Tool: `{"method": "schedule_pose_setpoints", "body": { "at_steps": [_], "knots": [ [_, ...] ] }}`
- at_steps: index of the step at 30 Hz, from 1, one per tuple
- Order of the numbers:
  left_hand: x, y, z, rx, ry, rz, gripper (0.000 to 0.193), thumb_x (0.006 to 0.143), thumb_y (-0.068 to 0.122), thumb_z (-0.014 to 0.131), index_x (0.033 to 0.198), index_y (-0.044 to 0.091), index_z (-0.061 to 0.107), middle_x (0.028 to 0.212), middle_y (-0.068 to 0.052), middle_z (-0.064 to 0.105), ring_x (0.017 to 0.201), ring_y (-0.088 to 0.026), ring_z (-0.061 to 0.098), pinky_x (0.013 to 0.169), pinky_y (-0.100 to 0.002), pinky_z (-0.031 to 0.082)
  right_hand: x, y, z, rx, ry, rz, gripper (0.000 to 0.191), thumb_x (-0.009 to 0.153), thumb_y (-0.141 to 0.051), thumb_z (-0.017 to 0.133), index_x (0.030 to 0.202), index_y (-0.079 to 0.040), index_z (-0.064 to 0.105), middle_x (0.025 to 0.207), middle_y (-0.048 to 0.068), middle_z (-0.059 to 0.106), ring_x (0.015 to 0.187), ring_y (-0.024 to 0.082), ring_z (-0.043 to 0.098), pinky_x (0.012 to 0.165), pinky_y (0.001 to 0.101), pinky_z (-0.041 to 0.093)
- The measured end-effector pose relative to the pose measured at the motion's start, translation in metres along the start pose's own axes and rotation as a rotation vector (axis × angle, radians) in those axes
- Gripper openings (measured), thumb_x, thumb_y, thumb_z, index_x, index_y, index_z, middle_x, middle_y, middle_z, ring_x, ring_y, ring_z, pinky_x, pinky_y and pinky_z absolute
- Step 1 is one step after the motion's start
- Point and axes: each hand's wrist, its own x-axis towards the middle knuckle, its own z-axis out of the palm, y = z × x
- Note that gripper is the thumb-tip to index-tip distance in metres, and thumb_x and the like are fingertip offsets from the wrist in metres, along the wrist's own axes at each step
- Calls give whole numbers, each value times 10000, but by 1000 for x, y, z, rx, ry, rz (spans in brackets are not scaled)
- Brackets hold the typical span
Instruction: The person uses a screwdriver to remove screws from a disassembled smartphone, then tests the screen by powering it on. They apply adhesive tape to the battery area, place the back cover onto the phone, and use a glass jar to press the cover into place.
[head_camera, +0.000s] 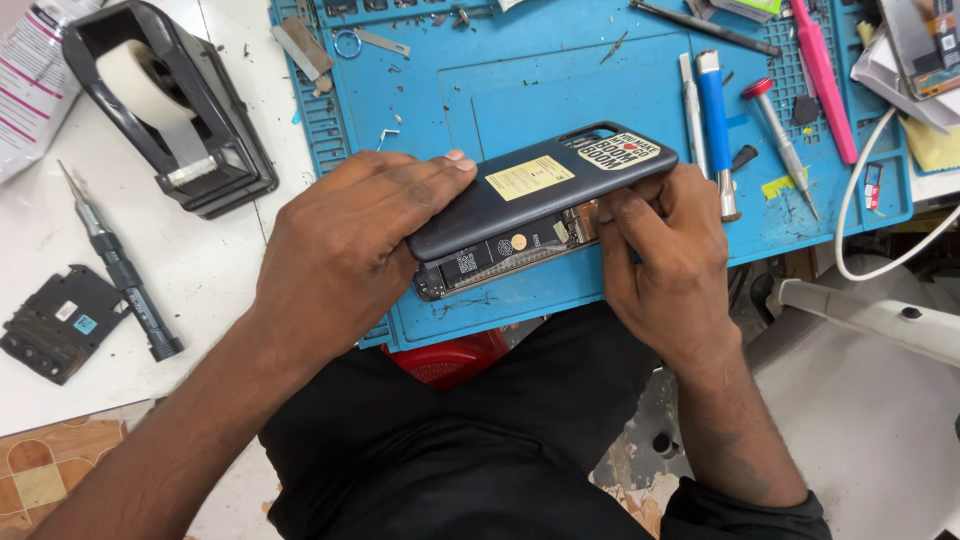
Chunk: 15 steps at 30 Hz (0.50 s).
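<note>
Both hands work on a dark grey phone back cover (545, 185) that lies slantwise over the near part of a blue repair mat (520, 80), its far end toward the upper right, where a camera cut-out and a round-cornered sticker show; a yellow rectangular label sits near its middle. The cover is lifted along its near edge, and beneath it the phone body (500, 255) shows its inner boards and a small round gold part, the body resting on the mat close to the front edge. The left hand (345, 245) lies curled over the cover's near-left end, thumb stretched along the cover's far edge, fingers closed around the corner so that it has firm hold of cover and body together. The right hand (665, 255) grips the right side, its fingertips (612, 212) tucked into the gap between cover and body, closed on the cover's edge. On the mat to the right lie a blue-handled tool (714, 120), a red-capped screwdriver (778, 135) and a pink pry tool (822, 80), all apart from the hands. On the white table to the left stand a black tape dispenser (170, 110), a dark screwdriver (120, 265) and a black plastic part (60, 325). A white cable (865, 180) curves at the right
</note>
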Motion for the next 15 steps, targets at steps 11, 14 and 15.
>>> {"method": "schedule_pose_setpoints", "body": {
  "at_steps": [11,14,15],
  "knots": [
    [-1,2,-4,-31,-5,-10,581,761,-76,781,1318,46,676,1272,-83,741,1136,-246,701,941,-355,585,11,-16,-3,-49,-78,-1,233,969,44,729,1198,4,722,949,143,549,890,320,552,799,451,435],
    [3,7,-8,-29,-6,-34,576,744,-89,763,1298,49,685,1258,-76,742,1127,-250,701,924,-360,578,14,-16,-6,-21,-77,-32,310,921,71,654,1219,2,704,1098,177,592,1007,340,582,868,460,460],
    [6,10,-9,-35,-9,-33,574,738,-95,756,1289,51,689,1251,-74,743,1126,-251,701,914,-361,575,14,-16,-8,-28,-77,-38,289,909,60,657,1183,-15,711,1098,174,592,1012,339,586,868,459,465]
  ]
}}
